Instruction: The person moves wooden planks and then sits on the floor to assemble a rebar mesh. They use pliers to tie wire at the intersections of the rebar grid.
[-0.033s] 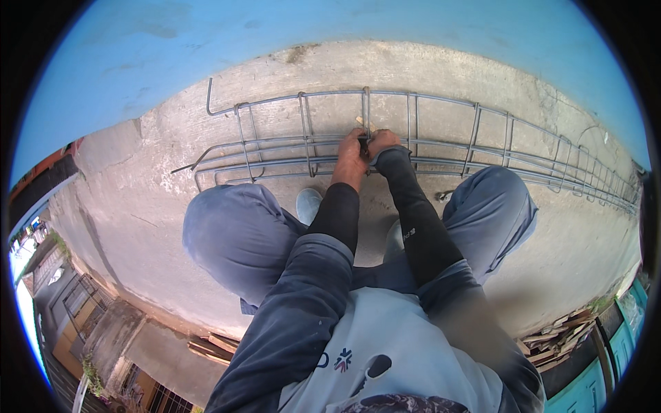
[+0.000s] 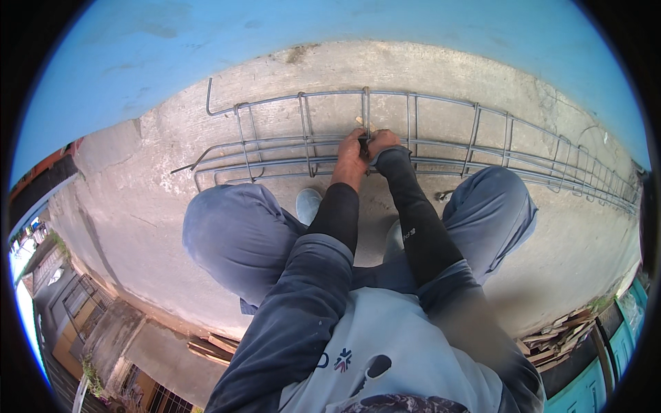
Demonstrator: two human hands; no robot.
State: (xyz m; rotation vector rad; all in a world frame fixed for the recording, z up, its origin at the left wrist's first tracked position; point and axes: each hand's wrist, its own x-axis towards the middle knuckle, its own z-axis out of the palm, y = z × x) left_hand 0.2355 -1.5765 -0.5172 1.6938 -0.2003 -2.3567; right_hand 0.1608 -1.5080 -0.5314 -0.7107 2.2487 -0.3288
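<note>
A long rebar cage (image 2: 306, 141), made of several steel bars with bent stirrups, lies across the concrete in front of me. Both of my hands are at the stirrup (image 2: 367, 107) near its middle. My left hand (image 2: 352, 160) is closed at the lower bars, its fingers curled against a small dark thing (image 2: 363, 144). Right beside it, my right hand (image 2: 383, 142) is closed too, with the knuckles up. What the fingers grip is mostly hidden. A small tan piece (image 2: 361, 121) shows just beyond them, inside the cage.
My bent knees (image 2: 237, 217) flank my forearms close to the cage. A blue surface (image 2: 330, 24) runs along the far side. Behind me, scrap wood (image 2: 561, 337) is piled at the right, and more boards (image 2: 213, 346) lie at the left by a ledge.
</note>
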